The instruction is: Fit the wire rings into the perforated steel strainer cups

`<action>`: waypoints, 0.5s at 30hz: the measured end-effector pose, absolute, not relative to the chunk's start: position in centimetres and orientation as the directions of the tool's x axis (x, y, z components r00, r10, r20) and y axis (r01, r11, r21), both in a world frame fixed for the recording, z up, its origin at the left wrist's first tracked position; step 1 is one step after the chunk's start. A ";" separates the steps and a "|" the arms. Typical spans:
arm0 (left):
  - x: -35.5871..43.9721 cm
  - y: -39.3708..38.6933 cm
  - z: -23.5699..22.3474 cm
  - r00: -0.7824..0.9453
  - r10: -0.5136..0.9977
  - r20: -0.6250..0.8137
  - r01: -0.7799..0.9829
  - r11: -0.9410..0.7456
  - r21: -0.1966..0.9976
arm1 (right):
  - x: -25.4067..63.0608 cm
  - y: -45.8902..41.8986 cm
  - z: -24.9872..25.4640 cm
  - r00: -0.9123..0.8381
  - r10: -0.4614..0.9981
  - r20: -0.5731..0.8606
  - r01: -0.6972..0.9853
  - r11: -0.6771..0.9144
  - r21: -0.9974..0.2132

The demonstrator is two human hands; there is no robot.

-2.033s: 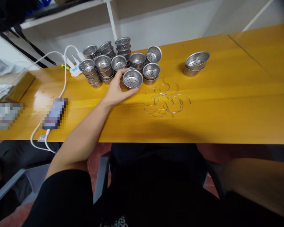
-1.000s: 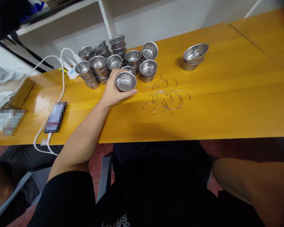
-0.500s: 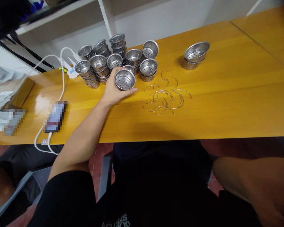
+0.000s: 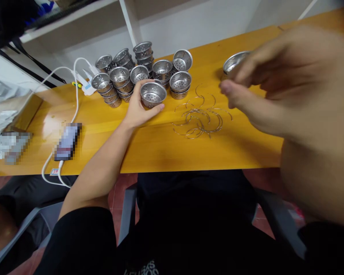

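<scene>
My left hand (image 4: pixel 137 110) is wrapped round a small perforated metal cup (image 4: pixel 153 94), its mouth tilted up toward me and the thumb along its near side. The cup is just in front of several stacks of like cups (image 4: pixel 119 77). My right hand (image 4: pixel 263 84) is blurred and close to the camera on the right, fingers curled and thumb a little apart, with nothing visible between them. Behind it, partly hidden, a stack of perforated cups (image 4: pixel 232 63) stands on the table. Several thin curved wires (image 4: pixel 200 118) lie loose between my hands.
A phone (image 4: pixel 67 141) on a white cable lies on the yellow table (image 4: pixel 149 152). A power strip (image 4: pixel 87 87) is behind it. At the left are a cardboard box (image 4: pixel 25 110) and clear plastic bags (image 4: pixel 0 122). Another person's arm (image 4: pixel 1 225) shows at lower left.
My right hand has come into view from the right, raised over the table and covering part of the right-hand cup stack. The cup in my left hand has tilted slightly.
</scene>
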State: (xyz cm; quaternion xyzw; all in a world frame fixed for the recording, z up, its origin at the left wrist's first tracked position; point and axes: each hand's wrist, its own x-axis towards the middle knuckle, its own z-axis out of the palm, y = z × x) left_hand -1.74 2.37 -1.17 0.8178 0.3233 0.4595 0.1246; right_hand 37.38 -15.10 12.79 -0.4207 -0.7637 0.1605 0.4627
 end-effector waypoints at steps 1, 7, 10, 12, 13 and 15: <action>-1.7 2.3 -1.2 0.364 0.651 0.666 0.421 -0.753 0.506 | 37.3 -14.0 13.1 -0.285 0.794 0.537 0.540 0.596 -0.595; -2.1 2.8 -2.0 0.373 0.651 0.661 0.373 -0.757 0.536 | 35.5 -7.1 13.4 -0.522 0.853 -0.011 0.816 0.496 -0.297; -2.1 3.0 -2.3 0.360 0.659 0.660 0.381 -0.750 0.541 | 34.2 -5.2 11.9 -0.514 0.839 -0.179 0.856 0.489 -0.167; -2.1 3.0 -2.4 0.348 0.665 0.661 0.395 -0.743 0.540 | 33.5 -4.5 10.7 -0.518 0.832 -0.200 0.855 0.499 -0.139; -2.1 3.0 -2.4 0.343 0.665 0.663 0.401 -0.742 0.537 | 33.4 -4.2 10.0 -0.525 0.825 -0.208 0.851 0.508 -0.136; -2.1 3.0 -2.5 0.340 0.665 0.665 0.413 -0.741 0.530 | 33.3 -3.7 8.8 -0.537 0.816 -0.215 0.844 0.521 -0.130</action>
